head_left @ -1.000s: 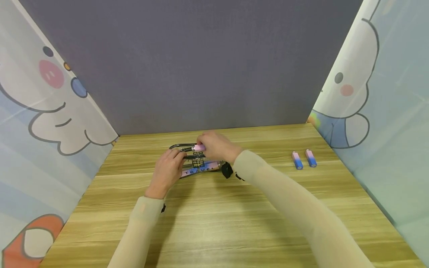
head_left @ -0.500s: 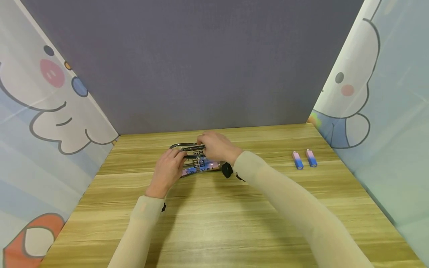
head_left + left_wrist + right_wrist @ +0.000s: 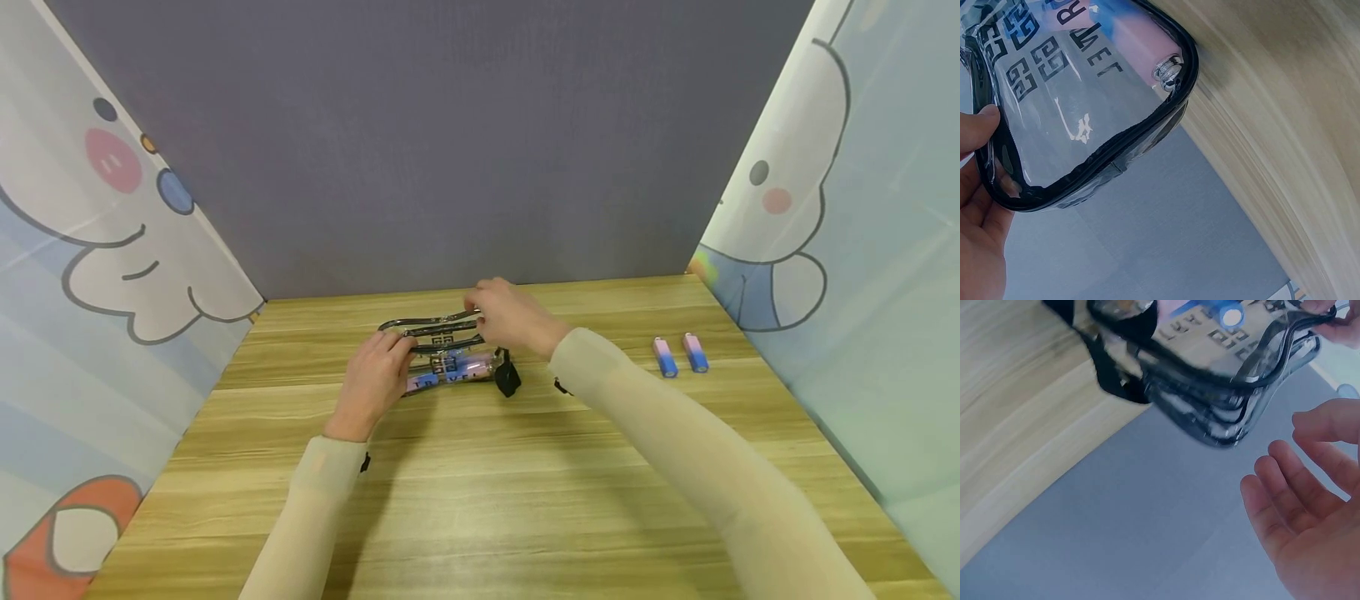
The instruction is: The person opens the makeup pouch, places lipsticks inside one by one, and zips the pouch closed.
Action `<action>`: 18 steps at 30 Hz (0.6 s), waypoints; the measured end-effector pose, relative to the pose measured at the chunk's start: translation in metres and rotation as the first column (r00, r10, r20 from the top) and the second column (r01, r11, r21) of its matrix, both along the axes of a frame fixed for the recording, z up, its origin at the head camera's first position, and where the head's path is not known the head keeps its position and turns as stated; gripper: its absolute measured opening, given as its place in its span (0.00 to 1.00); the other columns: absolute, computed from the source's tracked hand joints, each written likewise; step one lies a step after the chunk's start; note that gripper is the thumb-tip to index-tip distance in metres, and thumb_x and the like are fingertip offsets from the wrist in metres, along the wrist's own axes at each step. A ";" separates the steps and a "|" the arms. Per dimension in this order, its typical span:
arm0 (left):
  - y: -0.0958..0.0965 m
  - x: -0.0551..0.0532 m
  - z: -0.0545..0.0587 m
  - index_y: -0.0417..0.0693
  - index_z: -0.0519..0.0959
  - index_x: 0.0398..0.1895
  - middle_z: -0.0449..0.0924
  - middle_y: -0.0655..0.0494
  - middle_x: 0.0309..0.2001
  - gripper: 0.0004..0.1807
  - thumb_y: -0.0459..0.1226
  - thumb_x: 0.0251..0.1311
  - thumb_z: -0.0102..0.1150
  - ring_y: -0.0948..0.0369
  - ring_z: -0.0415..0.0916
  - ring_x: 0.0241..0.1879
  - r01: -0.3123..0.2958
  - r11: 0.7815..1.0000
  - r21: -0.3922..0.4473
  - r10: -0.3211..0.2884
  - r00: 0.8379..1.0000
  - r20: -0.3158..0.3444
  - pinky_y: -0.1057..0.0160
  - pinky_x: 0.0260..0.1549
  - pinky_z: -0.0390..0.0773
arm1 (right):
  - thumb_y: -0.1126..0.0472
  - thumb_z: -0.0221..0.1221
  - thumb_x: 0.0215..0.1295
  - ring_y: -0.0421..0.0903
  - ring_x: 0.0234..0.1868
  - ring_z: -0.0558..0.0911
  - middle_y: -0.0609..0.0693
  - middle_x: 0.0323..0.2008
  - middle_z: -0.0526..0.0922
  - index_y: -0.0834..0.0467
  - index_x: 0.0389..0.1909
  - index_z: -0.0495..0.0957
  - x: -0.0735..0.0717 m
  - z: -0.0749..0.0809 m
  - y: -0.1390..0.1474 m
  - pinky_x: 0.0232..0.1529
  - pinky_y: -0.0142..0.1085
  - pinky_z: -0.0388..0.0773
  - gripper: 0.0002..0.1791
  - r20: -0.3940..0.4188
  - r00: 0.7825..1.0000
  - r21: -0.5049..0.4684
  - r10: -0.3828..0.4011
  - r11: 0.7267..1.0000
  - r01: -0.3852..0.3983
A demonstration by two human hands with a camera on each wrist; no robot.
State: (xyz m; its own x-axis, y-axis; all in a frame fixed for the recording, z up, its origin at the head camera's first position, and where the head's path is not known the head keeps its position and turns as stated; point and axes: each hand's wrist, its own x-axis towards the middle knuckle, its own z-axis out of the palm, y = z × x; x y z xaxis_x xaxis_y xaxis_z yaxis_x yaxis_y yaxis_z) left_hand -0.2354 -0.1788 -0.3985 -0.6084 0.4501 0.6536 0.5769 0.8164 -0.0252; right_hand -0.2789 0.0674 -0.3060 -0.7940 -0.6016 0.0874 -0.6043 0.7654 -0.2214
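Note:
A clear zip pouch with black trim and printed lettering (image 3: 1044,125) stands on the table in the head view. Inside lie pink-and-blue gradient sticks; one pink end with a silver metal cap (image 3: 1144,50) shows through the plastic in the left wrist view. My left hand (image 3: 375,379) pinches the pouch's left rim between thumb and fingers. At the pouch's right end is my right hand (image 3: 513,317). In the right wrist view its fingers (image 3: 1279,500) are loosely bent, hold nothing and stand apart from the rim. A black strap (image 3: 507,375) hangs from the pouch's right end.
Two more pink-and-blue sticks (image 3: 664,357) lie side by side on the right of the wooden table (image 3: 465,500). A dark grey panel (image 3: 450,150) rises behind the table, with cartoon-printed curtains at both sides.
A second ago my right hand held a pink-and-blue stick over the pouch; the stick went inside and the hand let go. It has since moved right and away. My left hand stays put.

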 end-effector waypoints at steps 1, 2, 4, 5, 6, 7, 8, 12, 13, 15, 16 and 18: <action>0.000 0.000 0.000 0.37 0.84 0.40 0.82 0.46 0.36 0.08 0.26 0.57 0.71 0.49 0.78 0.36 0.000 1.000 -0.002 0.000 1.000 0.000 0.52 0.39 0.82 | 0.68 0.57 0.67 0.54 0.58 0.77 0.54 0.53 0.81 0.61 0.58 0.80 -0.001 0.001 0.003 0.62 0.45 0.76 0.19 -0.006 1.000 0.005 0.001 1.000 -0.001; 0.000 0.000 0.000 0.37 0.84 0.40 0.82 0.46 0.36 0.09 0.26 0.57 0.71 0.49 0.79 0.36 -0.001 1.000 -0.003 0.001 1.000 0.000 0.52 0.39 0.82 | 0.68 0.57 0.67 0.55 0.58 0.77 0.54 0.53 0.81 0.61 0.58 0.80 -0.002 0.001 0.006 0.63 0.46 0.75 0.19 -0.010 1.000 0.008 0.000 1.000 0.000; 0.000 0.001 0.001 0.37 0.84 0.40 0.82 0.46 0.36 0.09 0.26 0.57 0.72 0.49 0.79 0.36 0.001 1.000 -0.005 -0.001 1.000 -0.001 0.52 0.39 0.82 | 0.68 0.57 0.67 0.56 0.59 0.77 0.55 0.54 0.81 0.62 0.58 0.81 -0.003 0.002 0.012 0.65 0.47 0.74 0.19 -0.012 1.000 0.010 -0.005 1.000 0.005; 0.000 0.001 0.001 0.37 0.84 0.40 0.82 0.46 0.36 0.09 0.26 0.57 0.71 0.49 0.79 0.36 0.002 1.000 -0.004 -0.002 1.000 0.000 0.52 0.39 0.82 | 0.68 0.58 0.67 0.56 0.59 0.77 0.55 0.54 0.81 0.62 0.58 0.81 -0.003 0.002 0.015 0.65 0.48 0.73 0.19 -0.009 1.000 0.009 -0.010 1.000 0.010; 0.000 0.001 0.001 0.37 0.84 0.40 0.82 0.46 0.36 0.09 0.26 0.57 0.71 0.49 0.79 0.36 0.004 1.000 -0.003 -0.004 1.000 -0.001 0.52 0.39 0.83 | 0.68 0.58 0.67 0.57 0.60 0.76 0.56 0.54 0.81 0.62 0.58 0.81 -0.004 0.002 0.018 0.66 0.48 0.72 0.19 -0.004 1.000 0.008 -0.015 1.000 0.015; 0.000 0.001 0.001 0.37 0.84 0.40 0.82 0.45 0.36 0.08 0.26 0.58 0.71 0.49 0.79 0.36 0.005 1.000 -0.002 -0.005 1.000 -0.001 0.52 0.39 0.83 | 0.68 0.58 0.67 0.57 0.60 0.76 0.56 0.55 0.81 0.62 0.58 0.81 -0.004 0.002 0.021 0.66 0.49 0.72 0.18 0.001 1.000 0.006 -0.022 1.000 0.022; 0.000 0.001 0.001 0.37 0.84 0.40 0.82 0.45 0.36 0.08 0.26 0.58 0.71 0.49 0.79 0.36 0.007 1.000 0.000 -0.007 1.000 -0.001 0.52 0.39 0.82 | 0.68 0.58 0.67 0.58 0.61 0.76 0.57 0.55 0.81 0.63 0.58 0.80 -0.005 0.002 0.025 0.67 0.50 0.72 0.19 0.008 1.000 -0.002 -0.028 1.000 0.028; -0.001 0.000 0.002 0.37 0.84 0.41 0.83 0.45 0.36 0.08 0.27 0.58 0.71 0.49 0.79 0.36 0.007 1.000 -0.002 -0.007 1.000 -0.007 0.52 0.40 0.83 | 0.68 0.58 0.67 0.59 0.60 0.76 0.59 0.55 0.80 0.64 0.57 0.80 -0.009 -0.003 0.043 0.65 0.51 0.73 0.18 0.016 0.998 -0.015 -0.056 0.998 0.056; -0.001 0.000 0.001 0.37 0.84 0.41 0.83 0.45 0.36 0.09 0.27 0.58 0.71 0.49 0.79 0.36 0.006 1.000 -0.002 -0.006 1.000 -0.007 0.52 0.40 0.83 | 0.68 0.57 0.67 0.59 0.59 0.76 0.59 0.54 0.80 0.64 0.57 0.80 -0.010 -0.005 0.048 0.64 0.51 0.74 0.18 0.016 0.998 -0.017 -0.065 0.998 0.065; -0.001 0.000 0.001 0.37 0.84 0.41 0.83 0.45 0.36 0.09 0.27 0.58 0.71 0.49 0.79 0.36 0.006 1.000 -0.002 -0.006 1.000 -0.009 0.52 0.40 0.83 | 0.68 0.57 0.68 0.60 0.58 0.76 0.60 0.54 0.80 0.64 0.56 0.80 -0.013 -0.010 0.059 0.62 0.52 0.75 0.17 0.019 0.996 -0.019 -0.088 0.996 0.089; -0.001 0.000 0.001 0.37 0.84 0.41 0.83 0.45 0.36 0.09 0.27 0.58 0.71 0.48 0.79 0.37 0.008 1.000 -0.001 -0.008 1.000 -0.009 0.52 0.40 0.83 | 0.67 0.57 0.68 0.61 0.58 0.77 0.61 0.53 0.80 0.65 0.56 0.80 -0.015 -0.013 0.065 0.60 0.52 0.76 0.17 0.016 0.995 -0.017 -0.101 0.995 0.101; -0.001 0.000 0.000 0.37 0.84 0.41 0.83 0.45 0.37 0.09 0.27 0.58 0.71 0.48 0.79 0.37 0.008 1.000 -0.002 -0.008 1.000 -0.008 0.51 0.41 0.83 | 0.67 0.56 0.68 0.62 0.57 0.77 0.61 0.53 0.80 0.65 0.56 0.80 -0.017 -0.016 0.075 0.58 0.53 0.77 0.17 0.023 0.991 -0.010 -0.130 0.991 0.131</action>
